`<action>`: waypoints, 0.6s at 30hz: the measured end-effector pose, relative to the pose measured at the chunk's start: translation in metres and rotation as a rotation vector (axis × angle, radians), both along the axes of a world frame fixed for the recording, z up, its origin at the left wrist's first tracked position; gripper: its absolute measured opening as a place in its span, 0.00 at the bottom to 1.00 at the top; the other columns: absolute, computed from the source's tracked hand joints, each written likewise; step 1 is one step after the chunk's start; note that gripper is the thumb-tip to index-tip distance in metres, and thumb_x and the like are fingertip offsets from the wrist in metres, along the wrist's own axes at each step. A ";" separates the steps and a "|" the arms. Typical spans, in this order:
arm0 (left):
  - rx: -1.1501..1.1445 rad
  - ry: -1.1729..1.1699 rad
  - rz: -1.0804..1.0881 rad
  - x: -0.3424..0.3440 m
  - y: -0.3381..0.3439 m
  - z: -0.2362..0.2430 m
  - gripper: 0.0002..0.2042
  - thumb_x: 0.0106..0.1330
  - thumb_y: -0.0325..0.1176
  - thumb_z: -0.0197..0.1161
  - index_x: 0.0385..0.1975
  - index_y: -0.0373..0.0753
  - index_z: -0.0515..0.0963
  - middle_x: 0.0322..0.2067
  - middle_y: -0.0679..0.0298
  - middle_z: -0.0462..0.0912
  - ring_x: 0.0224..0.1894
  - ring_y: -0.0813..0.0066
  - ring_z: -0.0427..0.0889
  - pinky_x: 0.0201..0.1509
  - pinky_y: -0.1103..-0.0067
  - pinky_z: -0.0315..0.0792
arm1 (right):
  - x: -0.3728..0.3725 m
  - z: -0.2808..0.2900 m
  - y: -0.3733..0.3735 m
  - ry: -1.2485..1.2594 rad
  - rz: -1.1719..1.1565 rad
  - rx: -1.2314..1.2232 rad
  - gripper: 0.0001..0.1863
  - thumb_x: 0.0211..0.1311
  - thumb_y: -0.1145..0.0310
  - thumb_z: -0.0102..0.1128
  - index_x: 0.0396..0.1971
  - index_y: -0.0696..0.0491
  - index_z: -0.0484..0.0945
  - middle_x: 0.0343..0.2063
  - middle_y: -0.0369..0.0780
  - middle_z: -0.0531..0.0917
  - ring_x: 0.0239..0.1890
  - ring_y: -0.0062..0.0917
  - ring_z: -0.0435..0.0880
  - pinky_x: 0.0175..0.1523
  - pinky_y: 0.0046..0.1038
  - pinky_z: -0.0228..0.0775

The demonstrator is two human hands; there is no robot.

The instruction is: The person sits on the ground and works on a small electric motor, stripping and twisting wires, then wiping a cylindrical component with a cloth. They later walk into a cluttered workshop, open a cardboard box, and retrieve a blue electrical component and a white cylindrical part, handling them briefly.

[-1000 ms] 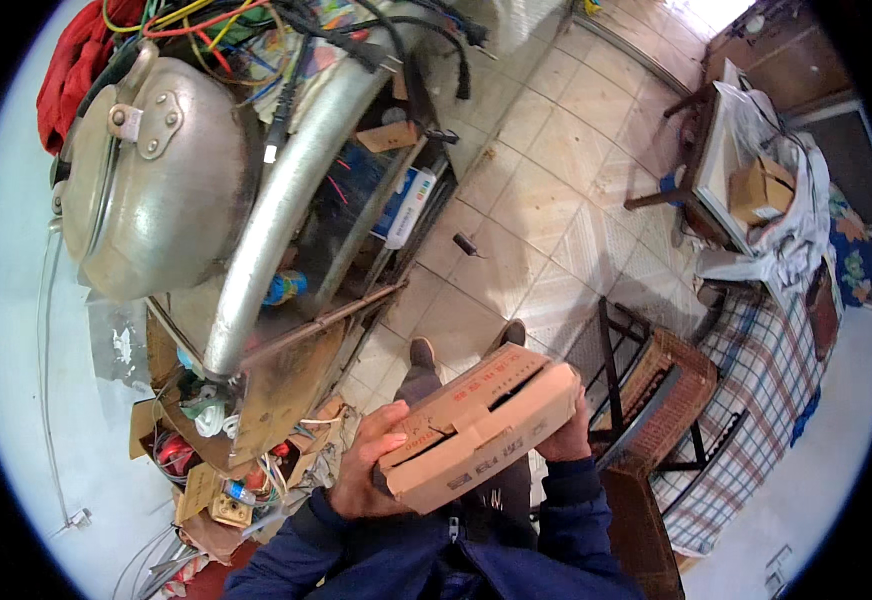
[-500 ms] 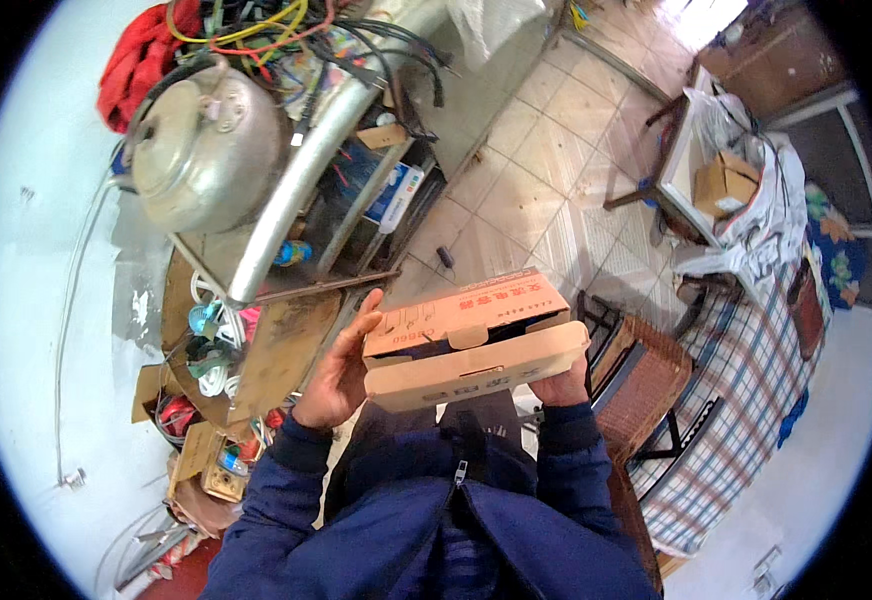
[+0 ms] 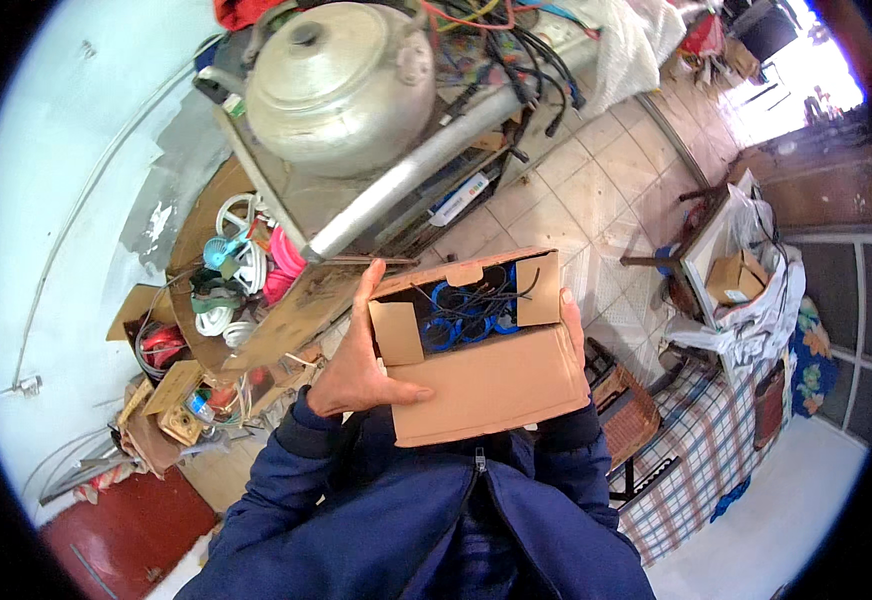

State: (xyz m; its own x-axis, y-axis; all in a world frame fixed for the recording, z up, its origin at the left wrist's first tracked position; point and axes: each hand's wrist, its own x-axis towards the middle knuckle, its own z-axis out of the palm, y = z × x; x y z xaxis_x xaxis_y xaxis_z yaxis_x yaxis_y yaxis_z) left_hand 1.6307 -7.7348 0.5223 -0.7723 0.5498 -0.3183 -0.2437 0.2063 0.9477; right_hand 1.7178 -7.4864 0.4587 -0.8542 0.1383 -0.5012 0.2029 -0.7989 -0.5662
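In front of my body I hold a cardboard box (image 3: 486, 390) between both hands. Its lid flap hangs folded down toward me, and two small side flaps stand out at the opening. Inside are several blue round-ended parts with black wire leads (image 3: 471, 305). My left hand (image 3: 361, 365) grips the left end, thumb lying across the lid flap and fingers up along the side. At the right end is my right hand (image 3: 572, 330); a few fingertips show past the edge, and the rest is hidden behind the box.
Beyond the box, a metal-edged rack bears a large aluminium kettle (image 3: 341, 85) and tangled cables (image 3: 531, 60). To the left stands an open carton (image 3: 276, 335) of white and pink fittings. At right are a wicker seat (image 3: 628, 415), a checked cloth (image 3: 701, 440) and a small table (image 3: 706, 225).
The box lid has come open and folded toward me, showing the wired parts inside. My left thumb now presses on the flap. The head view has shifted, so the kettle appears farther right.
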 end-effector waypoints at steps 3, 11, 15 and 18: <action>-0.076 0.153 0.002 -0.012 -0.022 0.003 0.76 0.28 0.47 0.88 0.75 0.39 0.34 0.73 0.49 0.47 0.75 0.57 0.51 0.75 0.65 0.50 | -0.024 0.015 -0.019 -0.008 0.023 -0.079 0.33 0.73 0.42 0.45 0.64 0.53 0.67 0.52 0.37 0.79 0.51 0.24 0.79 0.55 0.30 0.74; -0.056 0.185 0.194 -0.024 -0.075 0.022 0.69 0.33 0.35 0.87 0.75 0.38 0.40 0.69 0.51 0.56 0.69 0.62 0.61 0.72 0.69 0.57 | -0.075 0.058 -0.059 -0.021 0.235 -0.134 0.32 0.74 0.40 0.41 0.65 0.48 0.67 0.53 0.36 0.79 0.50 0.24 0.80 0.54 0.28 0.75; 0.025 0.145 0.316 -0.048 -0.115 0.028 0.65 0.36 0.35 0.85 0.75 0.36 0.45 0.65 0.54 0.66 0.65 0.65 0.68 0.69 0.70 0.62 | -0.106 0.066 -0.095 -0.056 0.344 -0.117 0.32 0.73 0.39 0.43 0.63 0.49 0.68 0.50 0.35 0.79 0.49 0.22 0.80 0.51 0.28 0.76; 0.059 0.190 0.368 -0.074 -0.135 0.030 0.54 0.48 0.40 0.79 0.73 0.34 0.51 0.62 0.57 0.70 0.62 0.70 0.71 0.66 0.71 0.65 | -0.121 0.064 -0.117 -0.057 0.374 -0.053 0.33 0.72 0.37 0.41 0.62 0.49 0.70 0.48 0.36 0.80 0.47 0.23 0.81 0.50 0.28 0.77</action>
